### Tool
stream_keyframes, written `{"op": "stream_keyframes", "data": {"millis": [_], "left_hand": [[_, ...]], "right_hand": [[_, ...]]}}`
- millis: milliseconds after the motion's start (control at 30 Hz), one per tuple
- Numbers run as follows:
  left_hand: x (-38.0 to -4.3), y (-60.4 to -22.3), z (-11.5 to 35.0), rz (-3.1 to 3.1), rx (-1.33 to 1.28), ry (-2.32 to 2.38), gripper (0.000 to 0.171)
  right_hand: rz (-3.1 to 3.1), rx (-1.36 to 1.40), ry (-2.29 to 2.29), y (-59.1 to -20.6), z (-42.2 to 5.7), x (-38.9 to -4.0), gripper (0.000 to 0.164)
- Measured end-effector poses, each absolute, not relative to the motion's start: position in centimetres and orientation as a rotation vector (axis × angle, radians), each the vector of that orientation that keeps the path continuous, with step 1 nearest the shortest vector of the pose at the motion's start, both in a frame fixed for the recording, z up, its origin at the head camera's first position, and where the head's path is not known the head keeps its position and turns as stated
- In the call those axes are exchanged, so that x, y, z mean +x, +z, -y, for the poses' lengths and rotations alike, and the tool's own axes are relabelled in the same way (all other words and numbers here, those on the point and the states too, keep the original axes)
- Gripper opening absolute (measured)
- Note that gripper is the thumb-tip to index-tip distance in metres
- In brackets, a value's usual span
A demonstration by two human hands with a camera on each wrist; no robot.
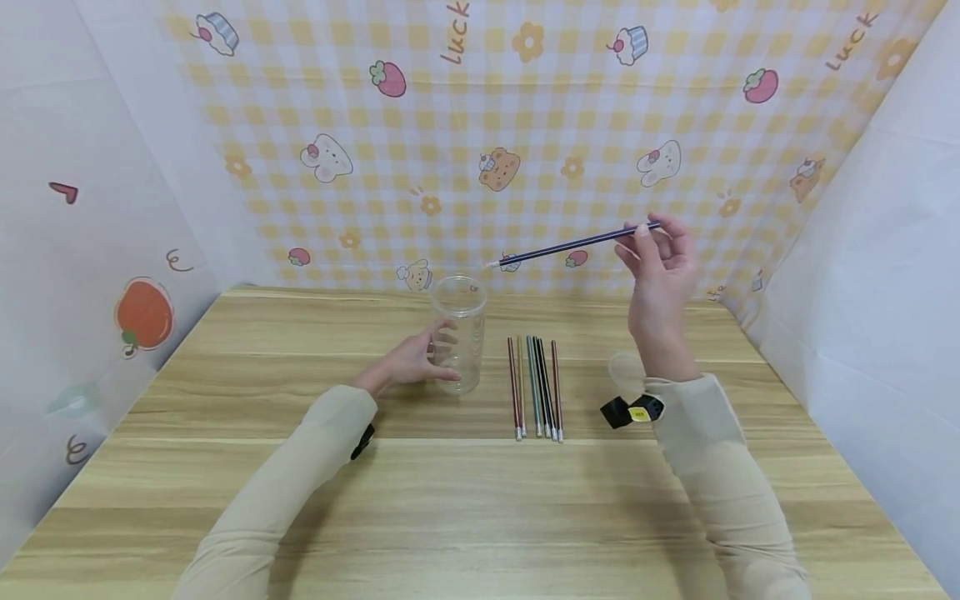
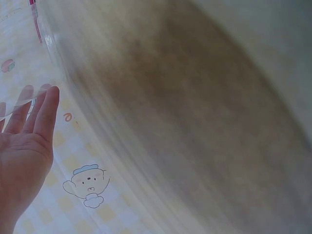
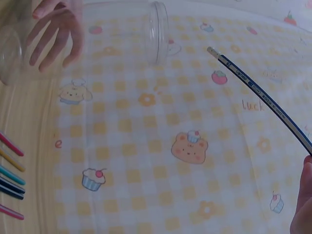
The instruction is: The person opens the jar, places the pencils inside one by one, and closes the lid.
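Observation:
My right hand (image 1: 662, 258) pinches a dark blue striped pencil (image 1: 573, 244) near one end, in the air above the table. Its white-tipped end points left, close to the rim of a clear plastic jar (image 1: 468, 346). The right wrist view shows printed lettering along the same pencil (image 3: 258, 91). With the thumb on the near side and fingers behind, my left hand (image 1: 412, 358) holds the jar upright on the table. Through the clear wall the fingers of the left hand (image 3: 58, 36) show. No pencil is seen inside the jar.
Several pencils (image 1: 536, 387) in red, yellow, teal and black lie side by side right of the jar. A clear round lid (image 1: 626, 367) lies by my right wrist. Patterned cloth (image 1: 465, 133) backs the wooden table (image 1: 487, 517); white sheets stand at both sides.

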State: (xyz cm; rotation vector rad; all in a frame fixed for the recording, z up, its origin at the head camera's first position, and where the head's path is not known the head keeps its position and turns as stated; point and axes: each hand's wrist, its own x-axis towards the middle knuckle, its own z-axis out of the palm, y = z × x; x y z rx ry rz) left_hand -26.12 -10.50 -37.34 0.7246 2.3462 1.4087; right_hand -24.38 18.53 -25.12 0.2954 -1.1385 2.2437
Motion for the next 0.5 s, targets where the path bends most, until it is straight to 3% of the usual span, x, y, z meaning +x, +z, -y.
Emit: {"op": "stream_keyframes", "data": {"millis": [500], "left_hand": [[-26.5, -37.8, 10.6, -2.352, 0.744, 1.405, 0.076]], "right_hand": [[1.364, 0.506, 2.090, -26.7, -14.5, -24.2, 0.016]]}}
